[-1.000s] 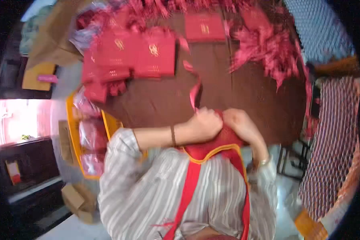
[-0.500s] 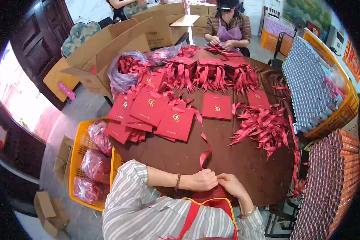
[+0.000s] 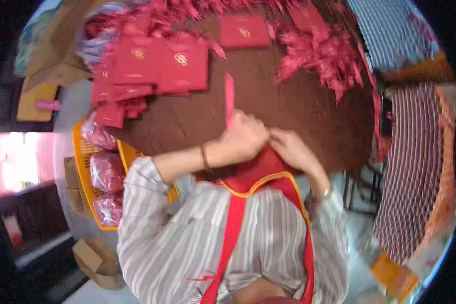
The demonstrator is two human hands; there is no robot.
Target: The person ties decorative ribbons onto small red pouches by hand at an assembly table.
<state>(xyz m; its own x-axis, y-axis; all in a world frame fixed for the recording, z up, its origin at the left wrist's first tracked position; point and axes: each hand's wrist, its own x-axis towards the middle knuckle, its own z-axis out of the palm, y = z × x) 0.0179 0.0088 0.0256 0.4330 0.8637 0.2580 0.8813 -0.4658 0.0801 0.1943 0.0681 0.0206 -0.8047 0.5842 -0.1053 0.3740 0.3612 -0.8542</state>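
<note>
My left hand (image 3: 245, 137) is closed around a red ribbon (image 3: 230, 99), whose flat end stands out above the fist. Close against it, my right hand (image 3: 291, 148) has its fingers pinched together; what they hold is hidden. Both hands are over the near edge of the brown table (image 3: 187, 131), in front of my red apron (image 3: 263, 167) with yellow trim. Farther up the table lie red square cards or bags (image 3: 182, 66) with gold lettering, a single red one (image 3: 244, 31), and a heap of red ribbons (image 3: 327, 61). Motion blurs the view.
At left, a yellow crate (image 3: 83, 172) holds several plastic-wrapped red bundles (image 3: 106, 172). Cardboard boxes (image 3: 99, 263) sit on the floor. Tall stacks of small tubes (image 3: 410, 167) stand to the right, and a larger carton (image 3: 61, 55) at the upper left.
My view has tilted down, so table and hands appear higher. The ribbon, which ran from my left hand toward the stacked red pieces, now shows a free end above the fist.
</note>
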